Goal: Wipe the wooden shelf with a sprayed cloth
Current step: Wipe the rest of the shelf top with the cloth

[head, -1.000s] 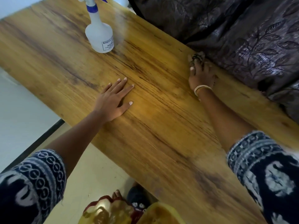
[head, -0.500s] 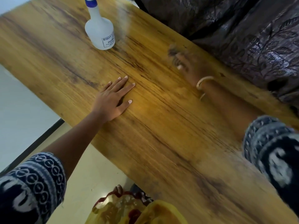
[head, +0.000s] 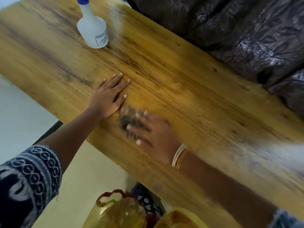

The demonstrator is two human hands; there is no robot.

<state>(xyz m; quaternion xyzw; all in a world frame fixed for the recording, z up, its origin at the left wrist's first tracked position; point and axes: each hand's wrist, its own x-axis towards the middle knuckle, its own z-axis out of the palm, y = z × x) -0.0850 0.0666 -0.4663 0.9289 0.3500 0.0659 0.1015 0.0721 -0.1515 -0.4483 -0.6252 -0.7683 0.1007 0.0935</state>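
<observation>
The wooden shelf [head: 189,83] is a long yellow-brown board running from upper left to lower right. My left hand [head: 108,94] lies flat on it, fingers spread, holding nothing. My right hand [head: 153,135], blurred by motion and wearing gold bangles, presses a small dark cloth [head: 130,117] onto the wood just right of the left hand's thumb. The cloth shows only beyond the fingertips; the rest is under the hand. A white spray bottle [head: 93,32] with a blue collar stands upright at the far left end of the shelf.
A dark patterned curtain or fabric [head: 238,35] hangs along the far edge of the shelf. Below the near edge lie a pale floor [head: 85,178] and my yellow and red clothing [head: 125,213]. A white wall [head: 19,116] is at left.
My right hand has swept the cloth from the far edge by the dark fabric across the shelf to the near side, beside my left hand. The left hand and bottle stayed put.
</observation>
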